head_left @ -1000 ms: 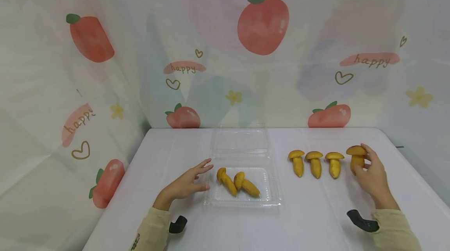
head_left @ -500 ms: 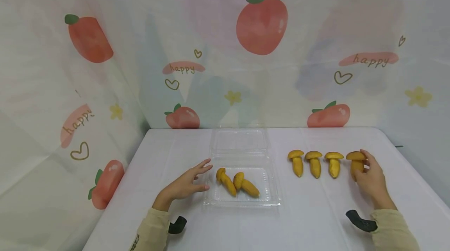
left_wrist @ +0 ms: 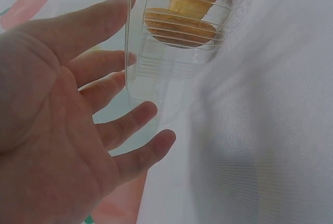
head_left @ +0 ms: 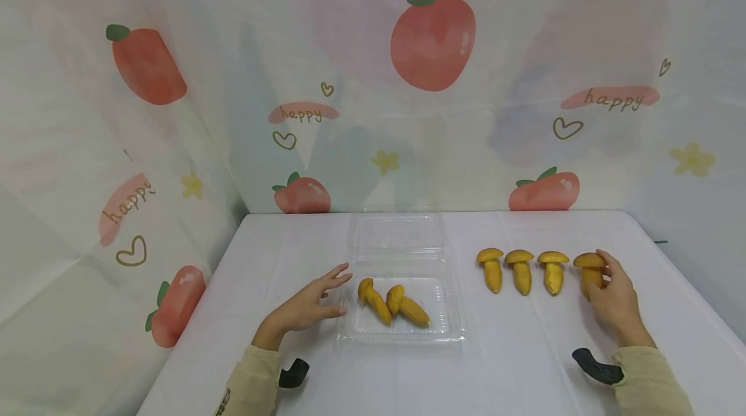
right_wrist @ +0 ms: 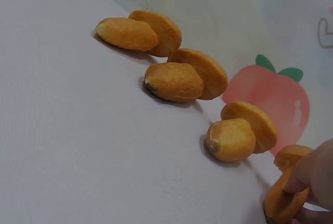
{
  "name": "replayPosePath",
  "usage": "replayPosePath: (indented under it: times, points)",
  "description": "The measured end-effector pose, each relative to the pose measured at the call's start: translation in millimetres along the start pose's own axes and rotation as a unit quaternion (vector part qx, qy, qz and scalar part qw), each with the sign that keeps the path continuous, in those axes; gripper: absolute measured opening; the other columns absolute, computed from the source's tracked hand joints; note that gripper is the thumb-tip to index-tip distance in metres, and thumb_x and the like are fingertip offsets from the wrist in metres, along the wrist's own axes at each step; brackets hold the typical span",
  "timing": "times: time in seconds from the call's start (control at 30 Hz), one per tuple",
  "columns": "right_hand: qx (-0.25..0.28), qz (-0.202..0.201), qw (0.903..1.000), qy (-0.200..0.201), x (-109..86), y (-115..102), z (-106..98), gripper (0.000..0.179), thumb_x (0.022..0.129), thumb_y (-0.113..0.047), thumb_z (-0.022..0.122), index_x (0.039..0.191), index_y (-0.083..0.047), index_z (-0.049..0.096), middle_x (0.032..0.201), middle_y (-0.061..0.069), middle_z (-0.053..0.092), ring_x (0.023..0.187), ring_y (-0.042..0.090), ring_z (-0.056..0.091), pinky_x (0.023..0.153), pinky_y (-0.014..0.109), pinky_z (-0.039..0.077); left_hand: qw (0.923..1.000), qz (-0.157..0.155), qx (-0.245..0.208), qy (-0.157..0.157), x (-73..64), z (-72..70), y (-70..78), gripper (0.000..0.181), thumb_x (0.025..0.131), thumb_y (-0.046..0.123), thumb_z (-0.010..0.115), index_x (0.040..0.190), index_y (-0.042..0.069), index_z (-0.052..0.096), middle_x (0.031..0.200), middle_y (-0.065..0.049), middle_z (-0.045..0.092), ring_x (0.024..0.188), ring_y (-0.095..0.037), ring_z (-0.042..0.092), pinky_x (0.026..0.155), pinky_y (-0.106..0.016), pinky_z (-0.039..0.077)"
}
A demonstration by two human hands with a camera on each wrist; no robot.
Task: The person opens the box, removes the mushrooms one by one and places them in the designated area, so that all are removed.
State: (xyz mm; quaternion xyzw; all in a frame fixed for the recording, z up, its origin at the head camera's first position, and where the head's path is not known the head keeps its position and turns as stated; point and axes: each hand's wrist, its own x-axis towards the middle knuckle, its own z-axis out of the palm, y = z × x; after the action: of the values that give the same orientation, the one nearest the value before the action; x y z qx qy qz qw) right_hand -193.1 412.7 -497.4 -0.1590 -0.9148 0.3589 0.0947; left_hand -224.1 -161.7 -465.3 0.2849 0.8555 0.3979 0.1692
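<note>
At the right end of a row of yellow-brown mushrooms, my right hand (head_left: 614,299) pinches a mushroom (head_left: 590,262) between thumb and fingers. In the right wrist view that mushroom (right_wrist: 285,203) lies at the lower right corner, partly covered by the fingers. My left hand (head_left: 305,304) is spread beside the left edge of a clear plastic box (head_left: 449,332), its fingers straight. The left wrist view has its fingertips at the box wall; whether they touch it I cannot tell. Inside the box lie two mushrooms (head_left: 375,302) (head_left: 412,310), side by side.
Three more mushrooms (head_left: 491,272) (head_left: 521,272) (head_left: 553,273) lie in a line between the box and my right hand, caps away from me. The box's lid (head_left: 398,234) is folded back behind it. A printed cloth (head_left: 361,46) hangs behind the white table (head_left: 373,377).
My right hand has lowered slightly with the mushroom, toward the table at the end of the row. My left hand and the box have stayed in place.
</note>
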Motion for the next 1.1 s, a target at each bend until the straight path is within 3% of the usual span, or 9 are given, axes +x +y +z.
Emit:
replayPosePath:
  times: [0.13, 0.27, 0.5, 0.7, 0.9, 1.1]
  points:
    - [-0.002, 0.005, 1.0000, -0.002, -0.2, -2, 0, 0.074, 0.093, 0.005, 0.044, 0.159, 0.005, 0.010, 0.141, 0.046, 0.034, 0.117, 0.060, 0.047, 0.080, 0.051, 0.056, 1.0000, -0.001, -0.001, 0.000, 0.1, -0.4, 0.5, 0.069, 0.097, 0.017, 0.068, 0.156, 0.003, 0.036, 0.170, -0.012, 0.019, 0.155, -0.042, 0.022, 0.116, -0.064, 0.036]
    - [-0.001, 0.008, 1.0000, -0.001, -0.5, -3, 1, 0.075, 0.092, 0.005, 0.043, 0.159, 0.004, 0.010, 0.143, 0.047, 0.033, 0.118, 0.062, 0.046, 0.092, 0.066, 0.050, 1.0000, -0.002, -0.001, 0.000, -0.1, -0.9, 0.8, 0.069, 0.097, 0.017, 0.068, 0.156, 0.003, 0.036, 0.171, -0.012, 0.018, 0.155, -0.041, 0.022, 0.116, -0.064, 0.036]
    - [-0.003, 0.004, 0.9999, 0.014, -0.1, -2, 3, 0.074, 0.089, 0.006, 0.044, 0.158, 0.006, 0.016, 0.140, 0.046, 0.037, 0.116, 0.059, 0.048, 0.085, 0.059, 0.052, 1.0000, 0.001, -0.003, -0.002, 0.1, -1.2, 0.8, 0.069, 0.097, 0.017, 0.068, 0.156, 0.003, 0.035, 0.170, -0.013, 0.018, 0.155, -0.041, 0.022, 0.116, -0.064, 0.036]
    - [0.008, 0.024, 0.9996, 0.015, -0.3, 0, 6, 0.071, 0.092, 0.006, 0.043, 0.158, 0.004, 0.017, 0.143, 0.045, 0.035, 0.122, 0.059, 0.045, 0.092, 0.064, 0.050, 1.0000, 0.001, -0.003, -0.002, 0.0, -0.7, 0.9, 0.069, 0.097, 0.017, 0.068, 0.156, 0.003, 0.035, 0.170, -0.013, 0.018, 0.155, -0.041, 0.021, 0.116, -0.064, 0.036]
    - [0.021, 0.006, 0.9995, 0.025, -3.3, 5, 9, 0.067, 0.096, 0.004, 0.040, 0.159, 0.004, 0.017, 0.146, 0.043, 0.035, 0.125, 0.058, 0.043, 0.098, 0.068, 0.044, 1.0000, 0.000, -0.005, -0.001, -0.3, 0.1, 0.7, 0.069, 0.097, 0.016, 0.068, 0.156, 0.003, 0.035, 0.170, -0.013, 0.019, 0.155, -0.042, 0.021, 0.116, -0.064, 0.035]
    - [0.034, 0.025, 0.9988, 0.024, -1.9, 6, 7, 0.066, 0.101, -0.010, 0.042, 0.159, 0.004, 0.014, 0.149, 0.042, 0.032, 0.129, 0.058, 0.039, 0.104, 0.070, 0.039, 1.0000, -0.001, -0.006, -0.001, 0.1, 0.3, 0.2, 0.069, 0.097, 0.015, 0.068, 0.156, 0.002, 0.035, 0.170, -0.013, 0.019, 0.155, -0.042, 0.021, 0.116, -0.064, 0.035]
